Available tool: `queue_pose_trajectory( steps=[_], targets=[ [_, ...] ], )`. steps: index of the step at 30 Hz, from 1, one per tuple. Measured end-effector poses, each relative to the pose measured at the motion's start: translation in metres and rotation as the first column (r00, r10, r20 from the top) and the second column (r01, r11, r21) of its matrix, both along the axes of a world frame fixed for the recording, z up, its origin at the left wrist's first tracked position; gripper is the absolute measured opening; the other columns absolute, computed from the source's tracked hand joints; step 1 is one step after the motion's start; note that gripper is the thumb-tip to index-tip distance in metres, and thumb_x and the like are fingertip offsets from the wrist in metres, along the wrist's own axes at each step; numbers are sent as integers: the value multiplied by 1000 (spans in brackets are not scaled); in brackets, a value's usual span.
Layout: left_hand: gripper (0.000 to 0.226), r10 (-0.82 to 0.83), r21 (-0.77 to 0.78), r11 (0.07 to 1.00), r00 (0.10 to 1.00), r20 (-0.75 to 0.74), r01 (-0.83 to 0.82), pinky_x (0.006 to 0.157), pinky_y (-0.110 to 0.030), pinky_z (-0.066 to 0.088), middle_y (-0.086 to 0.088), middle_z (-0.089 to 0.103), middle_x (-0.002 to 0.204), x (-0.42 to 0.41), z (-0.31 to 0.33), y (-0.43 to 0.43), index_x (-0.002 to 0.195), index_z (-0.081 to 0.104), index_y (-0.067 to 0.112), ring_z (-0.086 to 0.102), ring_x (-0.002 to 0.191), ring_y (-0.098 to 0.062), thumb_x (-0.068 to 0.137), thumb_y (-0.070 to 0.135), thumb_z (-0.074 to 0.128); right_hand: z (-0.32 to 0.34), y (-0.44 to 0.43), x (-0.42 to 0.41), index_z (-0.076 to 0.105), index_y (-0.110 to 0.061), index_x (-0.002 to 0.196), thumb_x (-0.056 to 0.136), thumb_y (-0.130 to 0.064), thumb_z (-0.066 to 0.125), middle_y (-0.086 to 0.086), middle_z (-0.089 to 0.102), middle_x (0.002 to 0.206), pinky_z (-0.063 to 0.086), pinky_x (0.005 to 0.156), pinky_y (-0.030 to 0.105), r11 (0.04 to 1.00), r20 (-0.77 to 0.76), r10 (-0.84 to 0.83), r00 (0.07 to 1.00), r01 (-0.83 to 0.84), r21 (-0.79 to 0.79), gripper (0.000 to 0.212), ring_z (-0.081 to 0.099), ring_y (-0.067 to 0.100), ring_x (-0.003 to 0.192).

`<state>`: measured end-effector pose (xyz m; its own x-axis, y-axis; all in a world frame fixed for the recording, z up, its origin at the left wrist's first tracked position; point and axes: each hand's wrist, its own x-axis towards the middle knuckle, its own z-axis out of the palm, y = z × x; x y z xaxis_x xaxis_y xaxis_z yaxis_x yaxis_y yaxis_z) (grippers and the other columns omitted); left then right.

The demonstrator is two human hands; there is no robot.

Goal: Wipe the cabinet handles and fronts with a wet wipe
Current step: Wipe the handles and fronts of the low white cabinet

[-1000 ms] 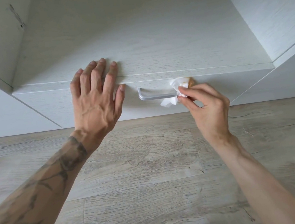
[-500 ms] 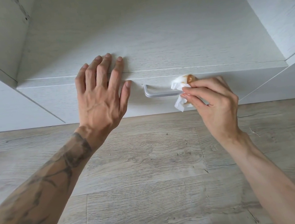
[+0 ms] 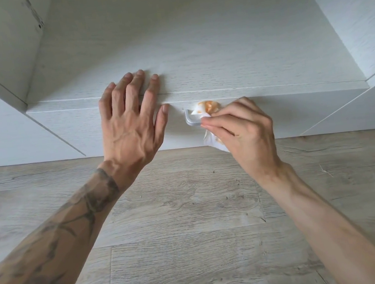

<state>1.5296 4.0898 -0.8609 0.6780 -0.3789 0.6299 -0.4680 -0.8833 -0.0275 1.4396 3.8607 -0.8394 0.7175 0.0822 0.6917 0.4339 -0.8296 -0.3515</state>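
Leftward along the handle (image 3: 189,120) the wet wipe (image 3: 205,109) has travelled since the earlier frames, so that we now see only the bar's curved left end, where before most of its length lay bare; the left hand has kept its place. Reading from the left: the cabinet front (image 3: 81,129) is a white board with a fine embossed wood grain, matt and flat, meeting the surface above at a crisp square edge. The left hand (image 3: 130,125) lies open upon that edge, fingers straight and spread, thumb on the front; we judge that it braces the body and steadies the panel against the rubbing. Just beside its thumb, but apart from it, the handle is a slim, pale metal bow with a rounded corner, standing off the front. The wipe, thin, white, crumpled and stained orange, is wrapped over the bar, which we take to let one pass clean both top and underside. The right hand (image 3: 246,130) pinches the wipe between thumb and fingertips, its loose tail hanging below. Beneath lies a floor (image 3: 190,212) of grey, wood-patterned planks.
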Motion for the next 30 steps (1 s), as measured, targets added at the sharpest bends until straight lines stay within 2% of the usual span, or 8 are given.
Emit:
queue_pose_trajectory(
  steps=[5,11,18,21,25,27,30],
  targets=[
    [55,8,7,1000,1000,7,-8,120,-49,24,-17,48,155,-1,-1,1,156,44,12,42,143,-35,115,47,33,2,27,16,83,-6,95,90,-11,85,5,76,90,55,79,37,998,4,59,998,-59,32,7,67,25,83],
    [55,4,2,1000,1000,-10,-4,119,-49,24,-17,48,155,-1,1,1,157,43,13,41,143,-34,116,47,32,-6,10,9,81,-8,110,94,-13,80,-1,77,98,54,84,35,998,-10,44,999,-45,-46,16,59,24,91],
    [56,4,3,1000,998,-63,-4,121,-48,21,-16,46,156,-3,5,1,158,41,14,40,145,-35,115,48,30,-1,-1,5,82,-6,106,91,-8,81,1,77,97,48,88,27,998,-16,45,999,-46,-54,15,53,21,94],
    [57,4,17,1000,997,-83,-3,121,-49,21,-17,45,156,-4,8,2,158,40,13,39,145,-35,115,48,29,1,-25,-2,82,-6,107,88,-11,83,1,79,100,44,87,23,994,-21,3,1000,-5,-107,20,52,20,95],
    [57,7,35,999,991,-130,-2,122,-50,22,-17,43,158,-9,16,1,159,39,13,38,147,-35,115,47,29,3,-49,-12,82,-7,107,90,-11,82,0,79,105,46,86,26,988,-22,-33,999,29,-150,18,53,22,95],
    [57,2,38,999,986,-166,4,124,-50,22,-17,42,160,-13,22,2,161,38,12,37,149,-35,116,45,29,5,-52,-16,82,-7,108,93,-8,79,-1,79,106,46,87,24,989,-9,-47,999,45,-143,15,54,23,94],
    [57,-27,53,998,972,-234,40,129,-51,22,-17,39,165,-20,34,6,165,36,11,34,155,-36,116,40,33,10,-63,-23,82,-5,106,91,0,80,4,79,103,47,86,26,985,-9,-155,988,154,-75,16,58,27,93]
  ],
)
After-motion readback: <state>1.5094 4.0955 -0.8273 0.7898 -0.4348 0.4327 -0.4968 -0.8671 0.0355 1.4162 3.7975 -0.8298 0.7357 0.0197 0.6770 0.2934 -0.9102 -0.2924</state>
